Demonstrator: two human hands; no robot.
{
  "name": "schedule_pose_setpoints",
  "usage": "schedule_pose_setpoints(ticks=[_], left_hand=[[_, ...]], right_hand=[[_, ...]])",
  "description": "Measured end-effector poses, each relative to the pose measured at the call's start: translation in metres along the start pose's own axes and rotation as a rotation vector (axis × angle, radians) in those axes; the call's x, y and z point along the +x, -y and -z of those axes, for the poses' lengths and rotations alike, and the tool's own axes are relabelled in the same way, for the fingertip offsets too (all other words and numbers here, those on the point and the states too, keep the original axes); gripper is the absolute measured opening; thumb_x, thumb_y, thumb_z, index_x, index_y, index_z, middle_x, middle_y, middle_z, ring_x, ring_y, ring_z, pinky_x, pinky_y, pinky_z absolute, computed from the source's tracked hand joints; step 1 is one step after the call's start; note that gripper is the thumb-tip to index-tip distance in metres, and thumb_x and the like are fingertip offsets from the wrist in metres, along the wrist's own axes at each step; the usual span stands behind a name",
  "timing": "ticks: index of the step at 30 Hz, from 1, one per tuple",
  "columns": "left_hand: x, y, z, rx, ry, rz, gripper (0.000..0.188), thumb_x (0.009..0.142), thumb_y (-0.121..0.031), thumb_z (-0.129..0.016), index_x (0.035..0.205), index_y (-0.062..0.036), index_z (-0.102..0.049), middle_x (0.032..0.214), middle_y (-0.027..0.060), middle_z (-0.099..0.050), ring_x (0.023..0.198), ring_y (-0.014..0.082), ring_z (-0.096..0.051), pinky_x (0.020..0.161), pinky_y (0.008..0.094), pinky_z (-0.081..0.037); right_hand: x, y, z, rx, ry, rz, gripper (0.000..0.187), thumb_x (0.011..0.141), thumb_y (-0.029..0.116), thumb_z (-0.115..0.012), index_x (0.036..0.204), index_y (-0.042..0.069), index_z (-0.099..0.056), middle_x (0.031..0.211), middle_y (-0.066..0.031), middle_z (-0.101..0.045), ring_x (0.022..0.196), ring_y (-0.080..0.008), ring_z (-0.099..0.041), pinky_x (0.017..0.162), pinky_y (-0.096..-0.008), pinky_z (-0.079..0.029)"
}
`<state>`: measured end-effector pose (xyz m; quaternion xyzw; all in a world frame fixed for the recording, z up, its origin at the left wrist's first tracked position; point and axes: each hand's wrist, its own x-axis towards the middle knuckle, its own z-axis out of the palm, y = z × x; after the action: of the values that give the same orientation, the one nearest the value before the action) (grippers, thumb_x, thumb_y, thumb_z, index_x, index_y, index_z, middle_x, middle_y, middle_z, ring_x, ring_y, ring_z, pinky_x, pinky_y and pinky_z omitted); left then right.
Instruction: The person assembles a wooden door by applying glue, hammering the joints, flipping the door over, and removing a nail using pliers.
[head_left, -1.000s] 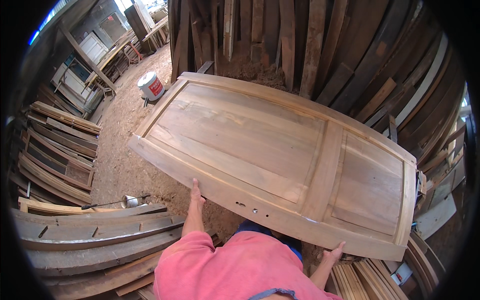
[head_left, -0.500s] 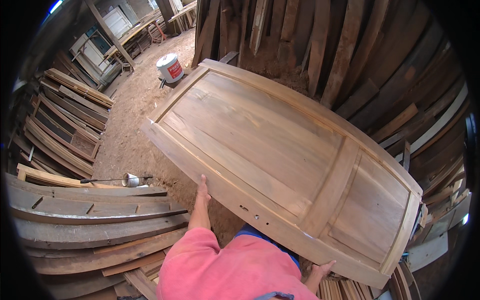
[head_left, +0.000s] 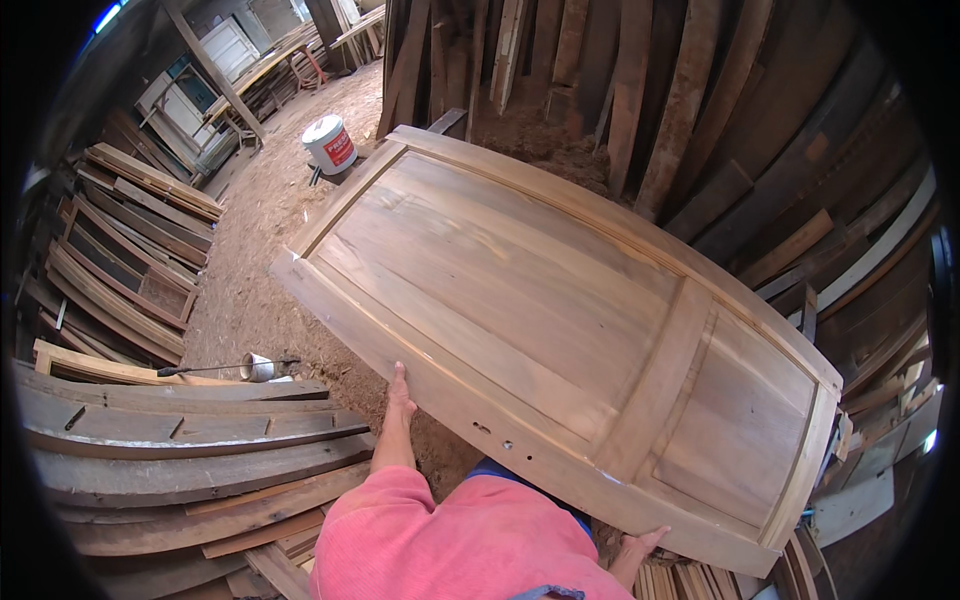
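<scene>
A large wooden panel door (head_left: 510, 290) lies roughly flat before me, slanting from the upper left to the lower right. It has one long and one short recessed panel, and a few lock holes pierce the near stile. My left hand (head_left: 400, 392) grips that near edge left of the holes, thumb up and fingers hidden beneath. Close to the right end, my right hand (head_left: 642, 546) holds the same edge, its fingers partly under the wood. What bears the far side of the door is mostly hidden; a dark wood piece (head_left: 449, 122) sticks out behind its far corner.
Stacked planks (head_left: 190, 470) fill the lower left, with more timber (head_left: 130, 260) beyond. A white bucket (head_left: 329, 145) with a red label stands on the dirt floor (head_left: 240, 290). A white cup (head_left: 258, 367) lies near a thin rod. Upright boards (head_left: 680, 110) lean behind the door.
The door's left end and my left hand sit slightly lower and further left in the picture, while the surroundings also shift a little. Both hands keep their hold.
</scene>
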<state>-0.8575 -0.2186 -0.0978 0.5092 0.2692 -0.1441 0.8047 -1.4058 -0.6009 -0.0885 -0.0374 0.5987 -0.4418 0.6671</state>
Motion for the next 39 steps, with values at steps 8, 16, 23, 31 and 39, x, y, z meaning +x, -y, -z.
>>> schedule_pose_setpoints(ticks=[8,16,23,31,39], left_hand=[[0.011,0.003,0.0,-0.114,0.081,0.03,0.069,0.097,-0.048,-0.054,0.147,-0.0059,-0.033,0.145,0.0146,-0.045,0.131,0.0335,-0.046,0.108,0.0523,-0.04],[0.003,0.011,0.0,-0.06,-0.004,-0.016,0.067,0.098,-0.047,-0.052,0.147,-0.0042,-0.032,0.145,0.0132,-0.045,0.129,0.0317,-0.047,0.109,0.0482,-0.039],[-0.01,0.03,-0.029,-0.1,-0.042,0.06,0.071,0.095,-0.049,-0.057,0.146,-0.0052,-0.033,0.143,0.0129,-0.046,0.127,0.0324,-0.048,0.108,0.0507,-0.04],[-0.005,0.032,-0.01,-0.267,-0.032,0.252,0.078,0.089,-0.055,-0.062,0.145,-0.0082,-0.034,0.143,0.0132,-0.046,0.126,0.0347,-0.049,0.106,0.0557,-0.041],[0.001,0.023,-0.012,-0.236,0.025,0.263,0.082,0.09,-0.06,-0.058,0.148,-0.0097,-0.031,0.148,0.0124,-0.041,0.132,0.0355,-0.043,0.107,0.0567,-0.038]], right_hand=[[0.01,-0.008,-0.001,0.094,-0.108,0.024,0.08,0.093,0.061,-0.05,0.148,0.006,-0.032,0.147,-0.0156,-0.043,0.131,-0.0356,-0.045,0.106,-0.0539,-0.041],[0.03,0.004,-0.018,0.006,-0.086,0.027,0.082,0.094,0.063,-0.047,0.148,0.003,-0.031,0.149,-0.0155,-0.04,0.133,-0.034,-0.042,0.109,-0.051,-0.038],[0.045,0.031,-0.046,-0.23,-0.308,-0.097,0.087,0.088,0.068,-0.052,0.146,0.006,-0.035,0.146,-0.0137,-0.043,0.127,-0.0341,-0.048,0.101,-0.057,-0.043],[0.043,0.008,-0.05,-0.552,-0.471,-0.054,0.086,0.085,0.067,-0.057,0.144,0.008,-0.039,0.14,-0.0149,-0.049,0.119,-0.0339,-0.053,0.093,-0.0585,-0.045],[0.054,-0.012,-0.016,-0.194,-0.152,-0.081,0.091,0.08,0.071,-0.061,0.144,0.01,-0.038,0.146,-0.014,-0.043,0.125,-0.0336,-0.049,0.097,-0.0599,-0.043]])
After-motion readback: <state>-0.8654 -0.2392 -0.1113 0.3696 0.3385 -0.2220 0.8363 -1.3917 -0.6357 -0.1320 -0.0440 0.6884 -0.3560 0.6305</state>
